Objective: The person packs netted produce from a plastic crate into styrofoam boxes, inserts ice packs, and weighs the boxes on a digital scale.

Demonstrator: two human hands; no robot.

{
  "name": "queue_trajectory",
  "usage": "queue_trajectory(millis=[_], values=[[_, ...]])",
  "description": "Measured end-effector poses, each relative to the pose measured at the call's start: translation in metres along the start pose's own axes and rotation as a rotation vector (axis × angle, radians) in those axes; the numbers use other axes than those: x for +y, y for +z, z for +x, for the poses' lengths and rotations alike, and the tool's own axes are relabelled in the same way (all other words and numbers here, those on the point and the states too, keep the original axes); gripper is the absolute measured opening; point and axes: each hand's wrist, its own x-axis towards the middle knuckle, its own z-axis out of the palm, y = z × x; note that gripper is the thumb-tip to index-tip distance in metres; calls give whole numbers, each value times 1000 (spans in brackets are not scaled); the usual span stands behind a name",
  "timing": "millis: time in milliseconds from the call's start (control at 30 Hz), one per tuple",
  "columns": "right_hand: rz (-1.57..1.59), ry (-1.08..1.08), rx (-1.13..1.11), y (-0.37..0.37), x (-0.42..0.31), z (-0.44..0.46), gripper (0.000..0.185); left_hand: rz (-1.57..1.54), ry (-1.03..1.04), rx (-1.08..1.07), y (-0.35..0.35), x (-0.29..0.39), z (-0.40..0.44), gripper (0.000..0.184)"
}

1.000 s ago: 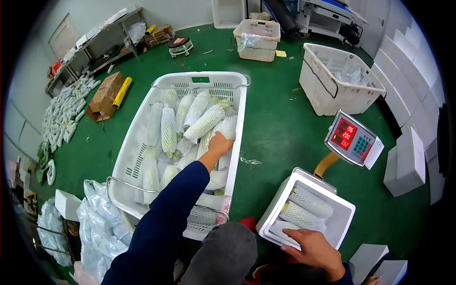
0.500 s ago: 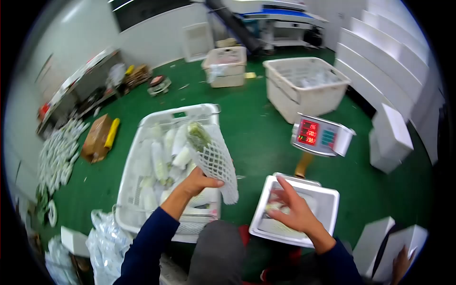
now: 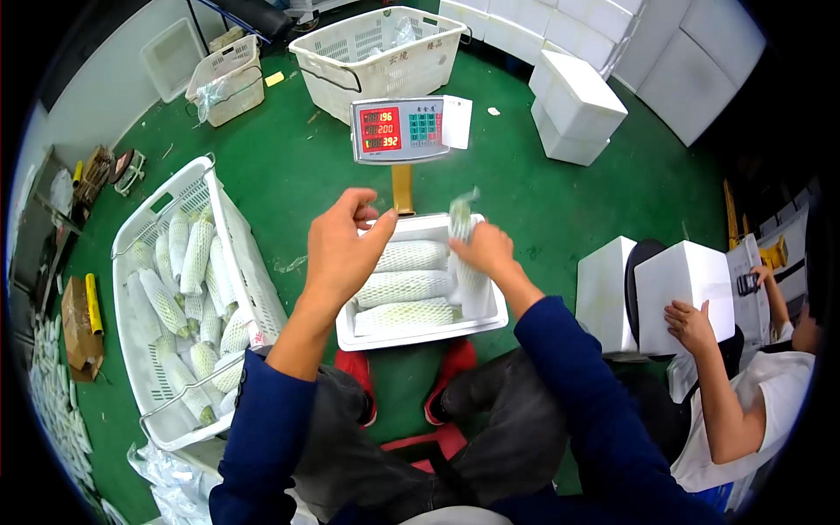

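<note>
A white foam box sits on a scale between my feet, with several net-wrapped vegetables lying crosswise inside. My right hand is wrapped round another net-wrapped vegetable, upright along the box's right side, its leafy end up. Over the box's upper left corner hovers my left hand, fingers apart and holding nothing. Behind the box, the scale's display shows red digits on a post. At the left, a large white crate holds many net-wrapped vegetables.
Two crates stand at the back. Foam boxes are stacked back right. At the right, a person in a white shirt touches a foam box. Plastic bags and a cardboard box lie left.
The view has turned right. The net-wrapped vegetable lifted from the crate by my left hand is now in my right hand at the box. My left hand is empty.
</note>
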Motion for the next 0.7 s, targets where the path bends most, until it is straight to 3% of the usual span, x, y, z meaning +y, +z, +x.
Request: queue_trajectory(millis=[33, 133, 233, 367, 533, 600, 633, 700], values=[[-167, -33, -162, -3, 0, -8, 52, 6, -21, -2, -3, -2, 1, 40], [-195, -4, -57, -41, -18, -27, 48, 20, -67, -15, -10, -9, -1, 36], [71, -44, 343, -64, -15, -26, 41, -25, 20, 19, -7, -16, 4, 31], [71, -61, 229, -61, -14, -14, 41, 254, 119, -127, -4, -21, -3, 32], [-42, -65, -2, -25, -12, -5, 41, 544, 279, -654, 9, -26, -28, 42], [-40, -79, 25, -6, -5, 2, 40, 548, 279, -766, 13, -22, -33, 42], [-99, -21, -69, 1, -3, 8, 46, 550, 281, -824, 14, -20, -35, 42], [-116, 2, -111, 25, 5, 19, 48, 509, 297, -789, 20, -26, -36, 42]])
